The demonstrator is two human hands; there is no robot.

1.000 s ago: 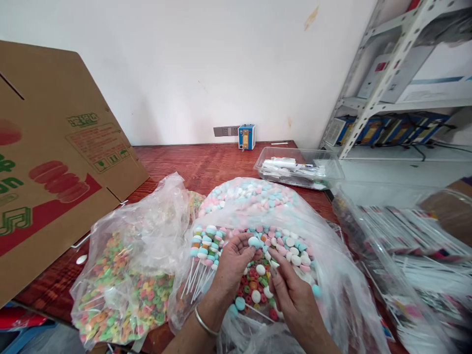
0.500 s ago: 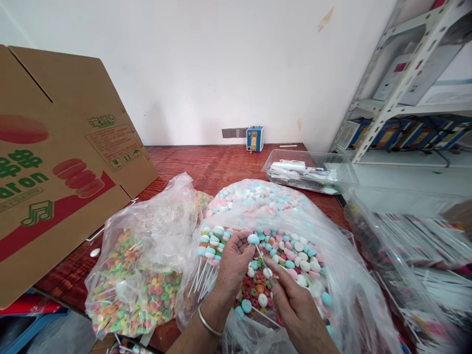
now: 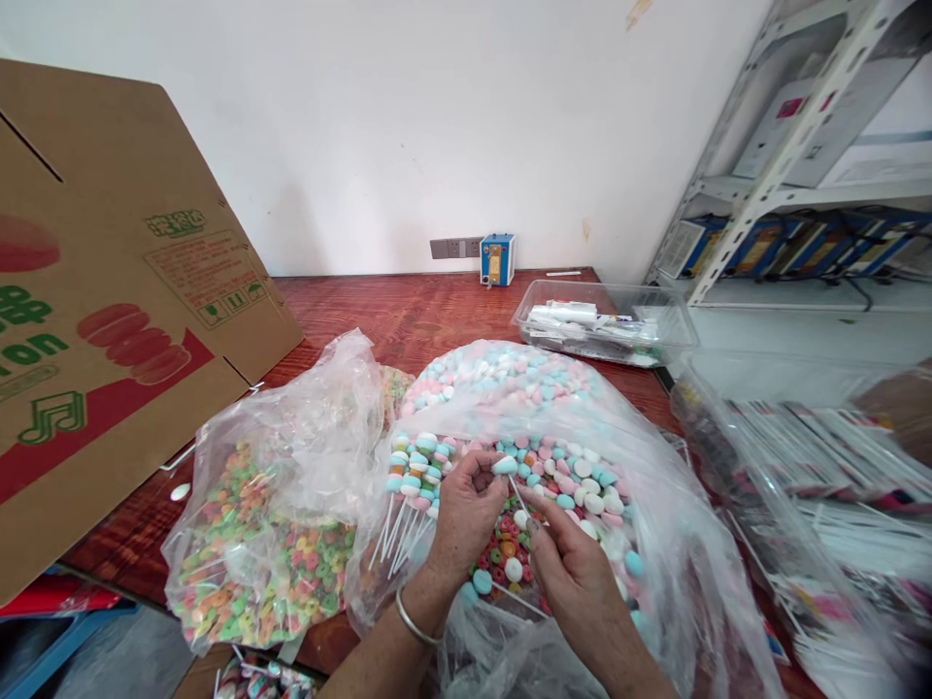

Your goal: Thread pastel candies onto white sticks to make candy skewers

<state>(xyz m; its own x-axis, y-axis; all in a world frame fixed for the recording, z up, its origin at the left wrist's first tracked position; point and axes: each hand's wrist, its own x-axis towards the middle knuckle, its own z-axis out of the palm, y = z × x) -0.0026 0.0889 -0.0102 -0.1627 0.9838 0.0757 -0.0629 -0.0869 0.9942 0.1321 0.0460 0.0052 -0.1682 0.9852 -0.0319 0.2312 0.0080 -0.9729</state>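
Note:
In my left hand (image 3: 470, 510) a pale blue and white candy (image 3: 504, 466) is pinched between thumb and fingers. My right hand (image 3: 572, 573) grips a thin white stick (image 3: 519, 497), whose upper end meets the underside of that candy. Below both hands lies a clear plastic bag (image 3: 677, 524) with loose pink, white and blue candies (image 3: 593, 485) and ring-shaped pieces (image 3: 506, 549). Left of my left hand, several filled candy skewers (image 3: 415, 471) lie side by side, their sticks toward me. Another loose stick (image 3: 520, 599) rests under my right hand.
A second plastic bag of colourful rings (image 3: 291, 582) sits on the left. Beyond it stands a cardboard box (image 3: 146, 291). A clear tray (image 3: 608, 335) is at the back right, a bin of packed sticks (image 3: 815, 447) at the right, and a small blue device (image 3: 497, 260) by the wall.
The candy has tipped over on the stick's end, and my hands have drawn slightly closer together. The whole view has shifted a little.

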